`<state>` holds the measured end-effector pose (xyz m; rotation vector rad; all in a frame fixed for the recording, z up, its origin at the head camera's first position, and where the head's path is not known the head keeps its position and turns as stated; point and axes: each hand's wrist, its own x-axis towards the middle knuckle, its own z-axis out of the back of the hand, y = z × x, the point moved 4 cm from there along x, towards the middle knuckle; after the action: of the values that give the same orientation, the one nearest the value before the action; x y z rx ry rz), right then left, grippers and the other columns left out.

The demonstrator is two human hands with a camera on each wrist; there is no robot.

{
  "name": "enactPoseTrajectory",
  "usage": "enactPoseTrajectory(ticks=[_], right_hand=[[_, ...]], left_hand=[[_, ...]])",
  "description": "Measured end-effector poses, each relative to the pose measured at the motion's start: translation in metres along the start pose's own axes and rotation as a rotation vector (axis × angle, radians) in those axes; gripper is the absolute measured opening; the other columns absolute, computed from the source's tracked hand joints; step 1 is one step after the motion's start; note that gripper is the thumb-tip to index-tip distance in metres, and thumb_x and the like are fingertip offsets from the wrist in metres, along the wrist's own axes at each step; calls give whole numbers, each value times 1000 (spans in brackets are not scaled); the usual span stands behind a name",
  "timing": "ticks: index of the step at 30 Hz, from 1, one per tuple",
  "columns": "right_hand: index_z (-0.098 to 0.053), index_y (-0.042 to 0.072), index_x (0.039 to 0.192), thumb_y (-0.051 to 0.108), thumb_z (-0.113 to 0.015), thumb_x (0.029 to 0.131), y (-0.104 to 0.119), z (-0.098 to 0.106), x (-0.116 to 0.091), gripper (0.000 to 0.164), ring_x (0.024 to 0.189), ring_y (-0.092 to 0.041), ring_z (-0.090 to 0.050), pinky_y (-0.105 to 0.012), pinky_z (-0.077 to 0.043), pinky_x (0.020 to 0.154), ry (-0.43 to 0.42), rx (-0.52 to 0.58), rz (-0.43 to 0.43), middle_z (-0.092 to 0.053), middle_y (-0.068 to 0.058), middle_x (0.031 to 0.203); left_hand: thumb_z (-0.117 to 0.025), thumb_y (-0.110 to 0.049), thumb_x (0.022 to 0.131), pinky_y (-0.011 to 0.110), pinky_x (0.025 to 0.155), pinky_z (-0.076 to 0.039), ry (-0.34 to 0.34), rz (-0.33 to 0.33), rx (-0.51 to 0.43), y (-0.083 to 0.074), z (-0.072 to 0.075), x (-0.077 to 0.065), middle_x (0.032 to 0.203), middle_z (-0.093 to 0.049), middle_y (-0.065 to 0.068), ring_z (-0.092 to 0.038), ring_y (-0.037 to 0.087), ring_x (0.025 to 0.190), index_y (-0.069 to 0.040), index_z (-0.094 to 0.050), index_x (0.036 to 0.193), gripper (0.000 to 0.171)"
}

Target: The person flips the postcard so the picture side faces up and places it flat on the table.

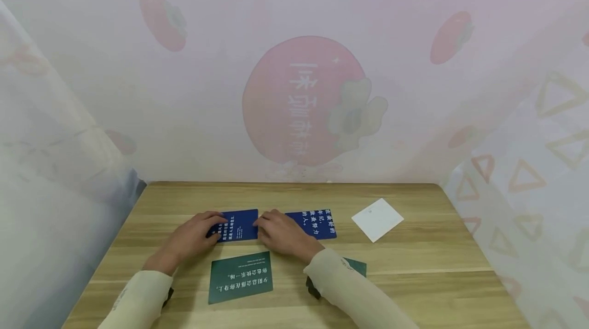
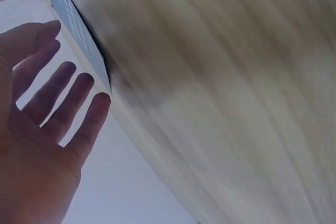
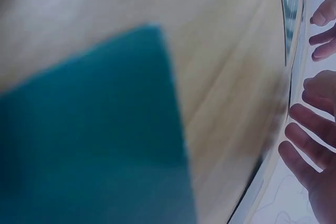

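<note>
A dark blue card (image 1: pixel 244 224) with white writing lies flat on the wooden table, between the two hands. My left hand (image 1: pixel 195 232) rests over its left end, fingertips on the card and covering part of the text. At the card's right edge, my right hand (image 1: pixel 282 232) touches down with its fingertips. In the wrist views the fingers of the left hand (image 2: pixel 52 114) and of the right hand (image 3: pixel 317 140) look loosely extended. A second blue card (image 1: pixel 317 224) lies to the right, its left part hidden behind the right hand.
Nearer the front lies a green card (image 1: pixel 241 278) with white writing. Another green card (image 1: pixel 358 266) is mostly hidden under the right sleeve. A white card (image 1: pixel 377 220) sits turned at the right. Pale printed cloth (image 1: pixel 207 114) stands behind the table (image 1: pixel 414 278).
</note>
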<state>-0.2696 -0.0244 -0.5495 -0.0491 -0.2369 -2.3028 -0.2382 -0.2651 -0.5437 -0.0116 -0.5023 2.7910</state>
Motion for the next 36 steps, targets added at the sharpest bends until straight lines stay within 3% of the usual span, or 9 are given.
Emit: enactPoseTrajectory(ticks=[7, 14, 22, 29, 36], right_hand=[[-74, 19, 139, 26, -61, 112, -11, 5, -14, 31, 128, -18, -66, -32, -55, 113, -25, 11, -4, -73, 2, 137], [-77, 18, 129, 26, -63, 111, -21, 7, -29, 25, 115, -13, -69, -29, -57, 105, -73, 5, -2, -76, 4, 126], [-76, 17, 132, 27, -64, 111, -26, 18, -44, 26, 131, -19, -67, -37, -52, 119, -61, 16, -30, -75, 1, 133], [-76, 18, 132, 28, -65, 111, -33, 20, -56, 26, 121, -18, -67, -36, -56, 111, -67, 1, -47, -74, 2, 131], [-76, 17, 131, 28, -66, 110, -37, 21, -64, 25, 125, -20, -67, -38, -55, 113, -76, 0, -56, -74, 0, 132]], left_hand=[[-79, -23, 100, 66, 113, -52, -36, -19, 42, -16, -5, 2, 151, -65, 19, -61, 45, 140, -11, -73, 137, 40], [-79, -26, 101, 63, 110, -55, -60, -45, 59, -33, -6, 3, 147, -67, 15, -65, 41, 136, -13, -74, 136, 38], [-79, -27, 101, 64, 111, -54, -46, -44, 46, -50, -7, 4, 149, -67, 15, -63, 41, 138, -15, -74, 137, 38], [-79, -28, 102, 64, 113, -52, -38, -49, 35, -62, -10, 8, 150, -66, 14, -62, 41, 140, -15, -74, 137, 38], [-80, -29, 101, 62, 114, -53, -33, -67, 18, -74, -16, 12, 151, -65, 14, -62, 40, 140, -16, -73, 137, 39]])
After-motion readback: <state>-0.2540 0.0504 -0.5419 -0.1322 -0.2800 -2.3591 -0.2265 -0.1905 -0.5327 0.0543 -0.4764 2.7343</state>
